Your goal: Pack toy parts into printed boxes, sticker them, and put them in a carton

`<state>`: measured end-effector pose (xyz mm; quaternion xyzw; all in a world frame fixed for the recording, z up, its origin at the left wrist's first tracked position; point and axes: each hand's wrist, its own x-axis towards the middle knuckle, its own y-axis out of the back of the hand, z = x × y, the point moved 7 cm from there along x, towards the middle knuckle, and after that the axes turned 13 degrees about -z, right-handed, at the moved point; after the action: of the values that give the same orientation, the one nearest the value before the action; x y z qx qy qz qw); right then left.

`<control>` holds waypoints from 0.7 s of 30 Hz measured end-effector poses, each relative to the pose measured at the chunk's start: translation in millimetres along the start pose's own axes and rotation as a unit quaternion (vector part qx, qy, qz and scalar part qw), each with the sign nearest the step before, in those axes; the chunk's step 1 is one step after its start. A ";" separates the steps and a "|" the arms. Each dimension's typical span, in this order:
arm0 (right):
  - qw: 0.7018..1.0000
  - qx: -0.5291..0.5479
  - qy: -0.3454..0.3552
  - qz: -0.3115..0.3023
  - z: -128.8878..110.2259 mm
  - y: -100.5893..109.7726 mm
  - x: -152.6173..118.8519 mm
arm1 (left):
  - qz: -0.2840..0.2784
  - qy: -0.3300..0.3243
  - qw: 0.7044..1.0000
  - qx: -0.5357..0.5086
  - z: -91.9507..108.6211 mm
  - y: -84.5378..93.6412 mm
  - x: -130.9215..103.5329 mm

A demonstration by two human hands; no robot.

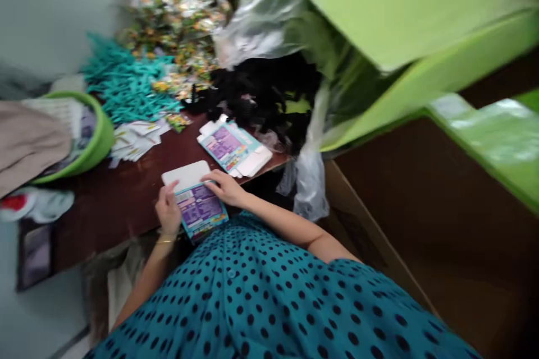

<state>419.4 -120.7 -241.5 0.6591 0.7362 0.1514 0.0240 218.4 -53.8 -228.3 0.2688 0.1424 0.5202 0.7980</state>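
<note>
A purple and teal printed carton [199, 208] with a white flap raised at its far end is held close to my body, over the table's near edge. My left hand [168, 210] grips its left side, thumb near the flap. My right hand [225, 186] is at the carton's upper right corner, fingers bent over the edge by the flap. Whether anything is inside the carton is hidden. Just beyond my right hand lies a small stack of flat cartons [225, 146] of the same print, their white flaps showing.
Teal plastic pieces [130, 81], shiny small packets [181, 17], white paper slips [137, 139] and black items [265, 90] in a clear bag cover the table's back. A green basket [103, 134] and a phone [37, 252] are left. Green sheets [400, 5] and a cardboard box [379, 224] fill the right.
</note>
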 end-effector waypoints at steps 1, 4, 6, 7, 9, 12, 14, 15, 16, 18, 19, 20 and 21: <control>0.999 0.000 -0.021 -0.029 6.1 -6.2 4.0 | -0.003 0.023 0.999 -0.035 -7.9 -2.5 -9.7; 0.989 0.007 -0.075 -0.131 20.5 -25.1 13.0 | 0.037 0.093 0.974 -0.202 -28.1 -6.0 -29.6; 0.980 0.029 -0.074 -0.185 20.6 -33.5 14.3 | 0.053 0.133 0.929 -0.342 -37.5 -7.4 -32.1; 0.977 0.052 -0.068 -0.195 19.0 -34.9 14.2 | 0.036 0.150 0.902 -0.402 -40.0 -8.9 -30.2; 0.975 0.127 -0.071 -0.169 18.5 -32.2 14.4 | -0.038 0.180 0.852 -0.490 -41.5 -12.7 -25.4; 0.942 0.277 -0.163 -0.095 33.7 -30.8 13.7 | -0.129 0.203 0.791 -0.562 -42.2 -18.1 -27.8; 0.899 0.345 -0.246 -0.109 43.6 -42.4 11.1 | -0.151 0.199 0.773 -0.583 -43.6 -24.4 -31.8; 0.882 0.356 -0.278 -0.131 45.8 -48.7 9.4 | -0.155 0.193 0.773 -0.584 -45.5 -26.7 -32.9; 0.873 0.352 -0.302 -0.150 46.8 -52.9 7.7 | -0.149 0.186 0.781 -0.577 -49.2 -25.2 -32.9; 0.871 0.324 -0.331 -0.163 47.0 -53.6 5.2 | -0.083 0.170 0.832 -0.522 -67.0 2.0 -30.8; 0.873 0.308 -0.341 -0.162 46.6 -51.5 4.3 | -0.015 0.168 0.872 -0.459 -82.0 32.0 -31.2; 0.874 0.296 -0.350 -0.161 46.0 -49.0 3.7 | 0.070 0.168 0.913 -0.366 -98.3 73.0 -34.1; 0.873 0.290 -0.357 -0.163 45.3 -46.8 3.2 | 0.173 0.186 0.940 -0.227 -114.7 122.7 -42.1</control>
<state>384.5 -112.9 -296.1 0.5163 0.7854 -0.3204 0.1177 50.2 -21.2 -253.2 -0.0003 0.1178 0.7095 0.6947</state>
